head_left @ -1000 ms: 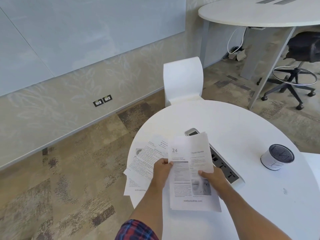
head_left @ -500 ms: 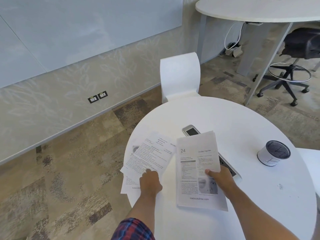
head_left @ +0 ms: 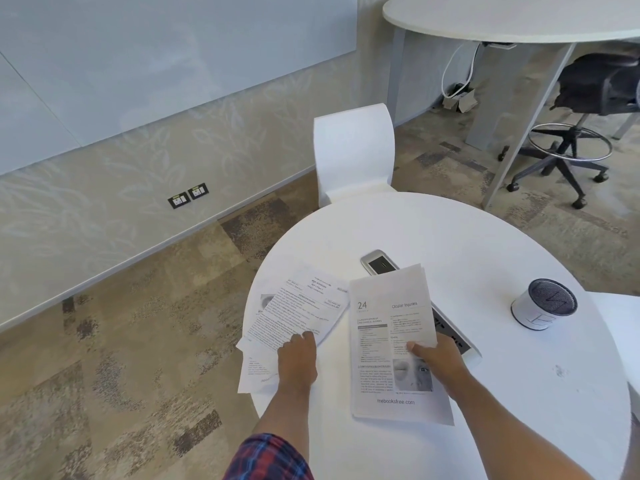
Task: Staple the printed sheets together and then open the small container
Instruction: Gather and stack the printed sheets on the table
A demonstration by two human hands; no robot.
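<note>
Gathering step: left hand (head_left: 298,358) lies flat on the fanned sheets (head_left: 298,313) at table (head_left: 485,258) edge, right hand (head_left: 438,358) pinches the stack (head_left: 391,327); container (head_left: 543,308) lidded, far right; merging and squaring likely next.

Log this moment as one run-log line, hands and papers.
left hand: flat on fanned sheets | right hand: holding Ocular Injuries stack | stapler: untouched | small container: closed
</note>
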